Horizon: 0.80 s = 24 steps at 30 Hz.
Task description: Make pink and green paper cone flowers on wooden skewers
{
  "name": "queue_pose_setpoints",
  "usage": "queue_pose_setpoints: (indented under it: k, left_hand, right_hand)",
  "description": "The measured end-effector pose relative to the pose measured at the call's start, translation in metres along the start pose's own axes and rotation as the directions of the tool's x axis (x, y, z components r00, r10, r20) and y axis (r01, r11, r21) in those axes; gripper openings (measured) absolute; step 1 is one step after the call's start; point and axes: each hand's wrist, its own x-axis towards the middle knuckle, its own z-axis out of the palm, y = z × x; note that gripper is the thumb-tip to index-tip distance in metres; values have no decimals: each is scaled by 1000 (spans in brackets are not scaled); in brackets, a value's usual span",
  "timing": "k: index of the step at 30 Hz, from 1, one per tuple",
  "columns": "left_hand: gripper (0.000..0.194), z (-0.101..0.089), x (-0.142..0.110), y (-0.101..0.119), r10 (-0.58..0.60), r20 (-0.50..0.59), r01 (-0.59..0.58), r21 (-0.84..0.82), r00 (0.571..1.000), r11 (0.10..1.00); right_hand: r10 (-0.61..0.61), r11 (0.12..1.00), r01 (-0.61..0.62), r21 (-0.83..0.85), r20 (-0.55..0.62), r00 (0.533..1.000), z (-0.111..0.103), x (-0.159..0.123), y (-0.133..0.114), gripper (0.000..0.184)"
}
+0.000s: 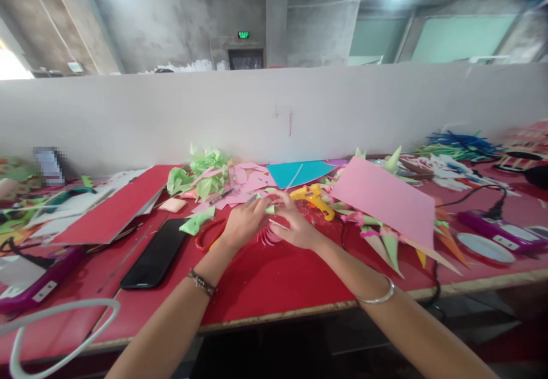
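Above the red table, my left hand (245, 219) and my right hand (295, 225) meet with bent fingers. A small pale green paper piece (270, 210) sits between their fingertips; both hands seem closed on it, though the left fingertips are partly hidden. Just below my fingers lie curled pink paper strips (268, 236). A yellow glue gun (315, 201) rests to the right of my right hand. Beside my left wrist are red-handled scissors (204, 237), partly covered by the hand. A folded green paper piece (197, 221) lies left of them.
A black phone (156, 253) lies to the left. Pink paper sheet (385, 199) covers several paper cones on the right. Crumpled green paper (208, 170), pink scraps (248, 179) and a blue sheet (299, 172) lie behind. Purple power strips (499, 230) and the table's front edge (291, 314) flank the work.
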Motion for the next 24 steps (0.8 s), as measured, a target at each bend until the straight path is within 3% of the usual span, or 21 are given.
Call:
queue_pose_setpoints:
  k: [4,11,14,17,20,24]
  left_hand:
    - [21,-4,4,10,137,-16,-135,95,990,986]
    - [22,-6,3,14,139,-62,-126,176,988,976]
    - [17,-4,4,14,136,-48,-128,149,990,981]
    - [13,-4,5,11,174,-7,-174,29,985,984]
    - [27,-8,6,6,227,-15,-227,-134,974,965]
    - [33,-17,5,-3,280,-16,-275,-241,960,931]
  right_hand:
    - [-21,999,22,-28,28,999,2,0,-1,48]
    - [-31,1000,31,1,63,998,6,2,-6,68]
    - [-43,998,45,-34,55,998,4,2,-5,61]
    - [-76,990,81,-115,50,996,-1,2,-3,40]
    - [-108,969,114,-218,42,993,-7,3,-3,20]
    - [-163,937,180,-301,80,983,-11,5,-8,17]
